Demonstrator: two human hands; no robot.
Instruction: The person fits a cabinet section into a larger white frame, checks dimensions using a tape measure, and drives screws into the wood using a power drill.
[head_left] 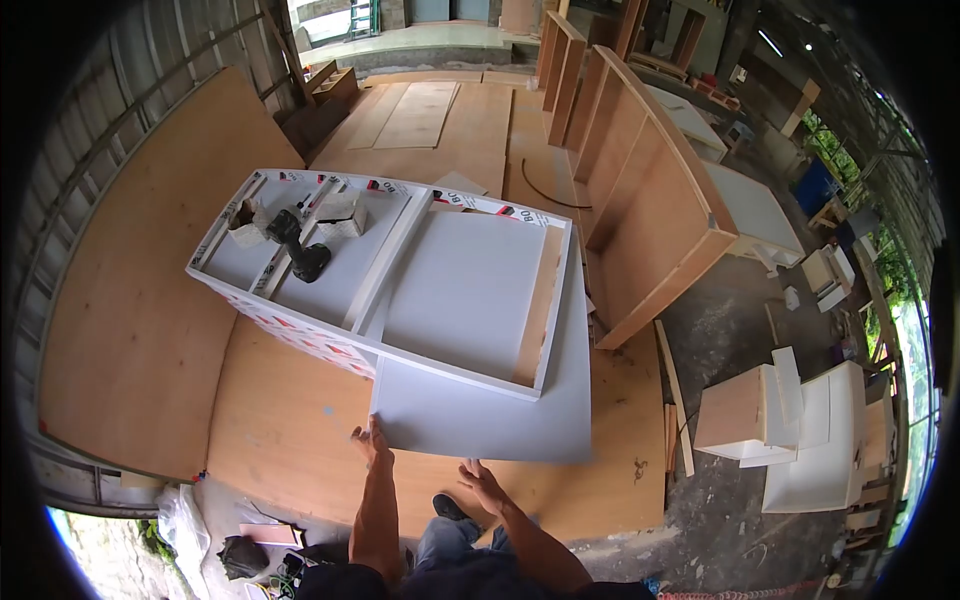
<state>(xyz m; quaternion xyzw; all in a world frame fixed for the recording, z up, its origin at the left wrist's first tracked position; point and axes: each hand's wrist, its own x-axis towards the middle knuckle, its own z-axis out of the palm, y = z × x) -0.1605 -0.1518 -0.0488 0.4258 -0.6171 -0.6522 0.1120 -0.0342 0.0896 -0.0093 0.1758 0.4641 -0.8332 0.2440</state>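
A thin grey panel [480, 415] extends toward me from beneath a white cabinet frame [365, 305]. My left hand [373, 441] is closed at the panel's near left corner, thumb along the edge. Against the middle of its near edge, my right hand [484, 485] has its fingers stretched out, with fingertips touching or very close to the panel. Whether any fingers reach underneath is hidden. On the frame's left part lies a dark cordless drill [298, 245], between two small open boxes, one white box [342, 213] and one torn box [248, 222].
Plywood sheets [290, 440] cover the floor under and around the frame. A large plywood board [150, 270] leans along the left wall. At right stand a tall wooden cabinet carcass [650, 190] and white cabinet parts [815, 440]. Long wood strips [677, 400] lie beside the plywood.
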